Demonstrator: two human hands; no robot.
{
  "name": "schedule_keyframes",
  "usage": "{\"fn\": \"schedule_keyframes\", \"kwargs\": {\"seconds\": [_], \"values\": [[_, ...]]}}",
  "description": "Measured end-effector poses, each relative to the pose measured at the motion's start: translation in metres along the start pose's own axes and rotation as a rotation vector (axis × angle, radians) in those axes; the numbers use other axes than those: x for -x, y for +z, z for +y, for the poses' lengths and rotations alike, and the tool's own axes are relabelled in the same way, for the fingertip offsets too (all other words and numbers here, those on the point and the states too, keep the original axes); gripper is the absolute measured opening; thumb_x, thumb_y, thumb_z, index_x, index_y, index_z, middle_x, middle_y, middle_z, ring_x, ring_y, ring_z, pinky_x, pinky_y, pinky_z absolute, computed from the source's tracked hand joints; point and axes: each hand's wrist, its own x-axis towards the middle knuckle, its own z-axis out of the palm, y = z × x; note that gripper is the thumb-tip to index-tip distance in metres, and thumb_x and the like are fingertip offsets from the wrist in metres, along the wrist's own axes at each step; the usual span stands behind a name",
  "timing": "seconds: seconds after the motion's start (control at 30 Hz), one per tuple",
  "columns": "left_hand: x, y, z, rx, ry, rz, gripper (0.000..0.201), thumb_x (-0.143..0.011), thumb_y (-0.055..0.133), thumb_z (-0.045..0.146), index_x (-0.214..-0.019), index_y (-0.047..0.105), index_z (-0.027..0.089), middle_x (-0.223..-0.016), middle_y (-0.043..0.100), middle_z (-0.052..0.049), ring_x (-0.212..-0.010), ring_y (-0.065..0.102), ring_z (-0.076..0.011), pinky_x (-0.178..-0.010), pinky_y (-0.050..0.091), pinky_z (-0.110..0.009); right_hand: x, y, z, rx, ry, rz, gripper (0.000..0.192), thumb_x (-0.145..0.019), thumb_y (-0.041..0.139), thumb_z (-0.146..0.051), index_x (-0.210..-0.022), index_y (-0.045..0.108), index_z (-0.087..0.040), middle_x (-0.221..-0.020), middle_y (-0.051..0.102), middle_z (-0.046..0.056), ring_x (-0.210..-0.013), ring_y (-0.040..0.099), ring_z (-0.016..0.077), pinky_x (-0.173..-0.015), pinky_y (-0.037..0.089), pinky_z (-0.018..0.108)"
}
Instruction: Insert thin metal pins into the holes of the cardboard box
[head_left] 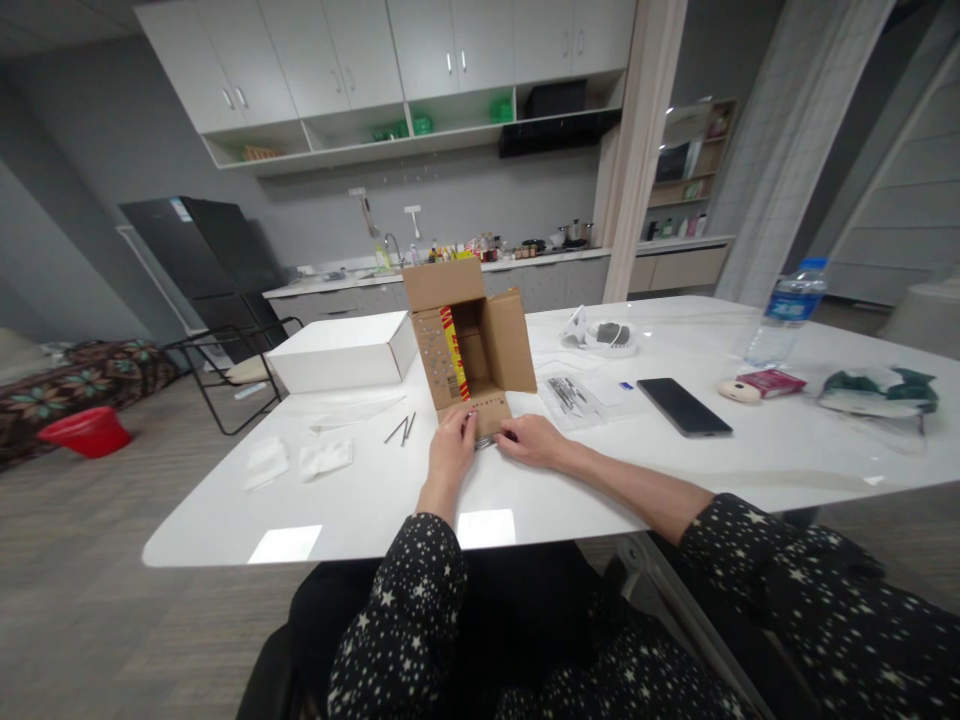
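I have both hands at the near flap of the one open cardboard box (469, 340), which lies on its side mid-bench. My left hand (452, 447) and right hand (534, 440) pinch a small silvery piece (484, 441), too small to identify, against that flap; both grips look closed on it. I judge I'm working at the flap; next calls for steady fingers. At ten o'clock, one white box (341, 352); at three o'clock, one phone (683, 406) and one bottle (784, 313).

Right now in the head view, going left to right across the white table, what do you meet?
Folded white cloths → white box → thin metal pieces → open cardboard box with both hands at its front flap → bagged tools → black phone → water bottle → dark green bundle.
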Motion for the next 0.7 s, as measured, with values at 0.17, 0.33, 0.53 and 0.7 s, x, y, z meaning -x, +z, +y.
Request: {"fn": "schedule_keyframes", "kwargs": {"seconds": [0.17, 0.33, 0.53, 0.7], "values": [[0.000, 0.000, 0.001, -0.010, -0.016, -0.016, 0.024, -0.097, 0.047, 0.031, -0.100, 0.068, 0.019, -0.101, 0.069, -0.009, -0.094, 0.065, -0.0214, -0.087, 0.052, -0.037, 0.000, -0.001, 0.000, -0.003, -0.012, 0.006, 0.030, -0.094, 0.048, -0.038, -0.081, 0.068, -0.019, -0.078, 0.072, 0.005, -0.069, 0.061, 0.0165, -0.062, 0.028, 0.028], [0.000, -0.001, 0.004, -0.012, -0.042, -0.052, 0.024, -0.096, 0.048, 0.031, -0.101, 0.068, 0.019, -0.103, 0.070, -0.009, -0.093, 0.065, -0.0211, -0.087, 0.052, -0.036, 0.000, -0.003, 0.000, -0.026, -0.008, 0.001, 0.030, -0.094, 0.048, -0.038, -0.079, 0.066, -0.019, -0.075, 0.071, 0.005, -0.067, 0.059, 0.0160, -0.061, 0.027, 0.028], [0.001, -0.003, 0.010, -0.059, -0.039, -0.123, 0.026, -0.096, 0.047, 0.032, -0.093, 0.069, 0.019, -0.092, 0.070, -0.008, -0.086, 0.064, -0.0202, -0.081, 0.052, -0.034, 0.002, -0.006, 0.000, -0.024, 0.005, -0.020, 0.030, -0.094, 0.048, -0.038, -0.079, 0.066, -0.019, -0.074, 0.069, 0.004, -0.067, 0.058, 0.0161, -0.060, 0.026, 0.028], [0.001, -0.002, 0.009, -0.066, -0.031, -0.098, 0.026, -0.096, 0.047, 0.031, -0.094, 0.069, 0.018, -0.095, 0.071, -0.010, -0.089, 0.065, -0.0217, -0.084, 0.051, -0.035, 0.001, -0.004, 0.001, -0.017, -0.001, -0.015, 0.032, -0.094, 0.046, -0.039, -0.080, 0.066, -0.019, -0.075, 0.070, 0.005, -0.068, 0.058, 0.0165, -0.061, 0.026, 0.028]]}}
